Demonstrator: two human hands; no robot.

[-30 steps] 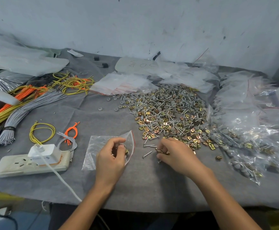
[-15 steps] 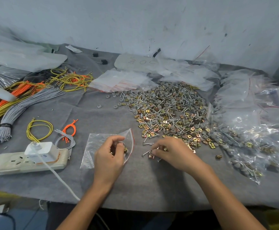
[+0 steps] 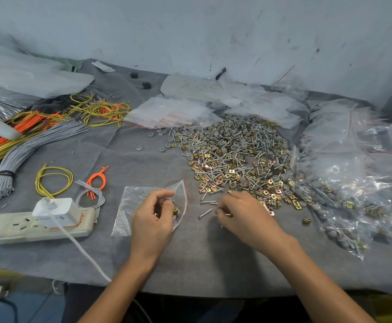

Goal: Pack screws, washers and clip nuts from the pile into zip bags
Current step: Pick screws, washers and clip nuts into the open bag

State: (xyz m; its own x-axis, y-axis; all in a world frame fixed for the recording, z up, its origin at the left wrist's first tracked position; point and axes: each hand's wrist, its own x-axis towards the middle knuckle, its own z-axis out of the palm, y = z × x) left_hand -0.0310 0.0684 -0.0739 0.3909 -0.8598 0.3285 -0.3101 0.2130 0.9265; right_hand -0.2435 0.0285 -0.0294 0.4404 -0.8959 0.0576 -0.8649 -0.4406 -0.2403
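The left hand (image 3: 153, 217) is gripping a clear red-sealed zip bag (image 3: 129, 206); the right hand (image 3: 244, 215) is pinching small metal parts (image 3: 225, 214). A cream plastic power strip (image 3: 27, 227) is lying at the bag's nine o'clock.

zip bag (image 3: 129, 206) just left of pile (image 3: 232, 155), filled bags (image 3: 344, 194) right of it — power strip (image 3: 15, 229) far left

Bare grey cloth (image 3: 202, 257) lies open between the power strip (image 3: 34, 227) and filled bags (image 3: 353, 194), the pile (image 3: 232, 159) beyond.
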